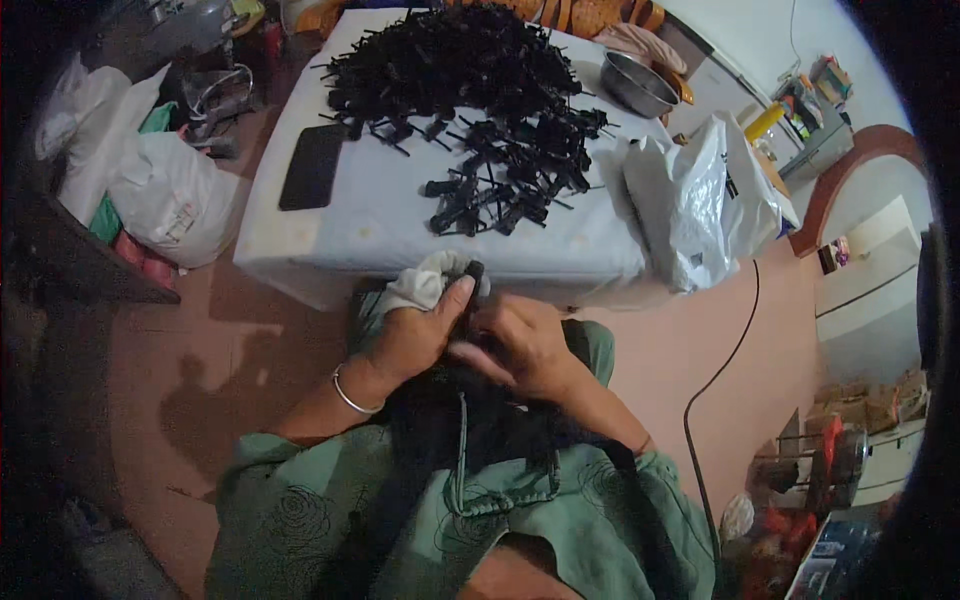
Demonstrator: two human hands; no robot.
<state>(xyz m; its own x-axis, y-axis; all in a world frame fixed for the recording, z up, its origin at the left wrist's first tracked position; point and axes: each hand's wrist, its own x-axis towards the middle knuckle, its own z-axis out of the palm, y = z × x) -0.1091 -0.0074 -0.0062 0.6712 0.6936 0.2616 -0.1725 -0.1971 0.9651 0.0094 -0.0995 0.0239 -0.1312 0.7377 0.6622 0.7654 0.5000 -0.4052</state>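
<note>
Just in front of the table's near edge, my left hand [425, 315] grips a small black plastic part [474, 276] between its bare thumb and fingers covered by a white cloth glove [424, 284]. The part stands roughly upright, its lower end hidden by my hands. Close against it on the right is my bare right hand [528, 342], fingers curled and thumb smeared by motion; what they pinch is hidden. A large heap of similar black plastic parts [450, 70] with thin stems covers the far table, and a looser cluster [500, 180] spreads toward me.
A dark phone-like slab [312, 168] lies on the white-covered table [385, 215] at left. A metal bowl [638, 85] and a white plastic bag [690, 205] occupy its right side. White sacks [175, 195] stand at far left. A black cable [722, 375] crosses the floor.
</note>
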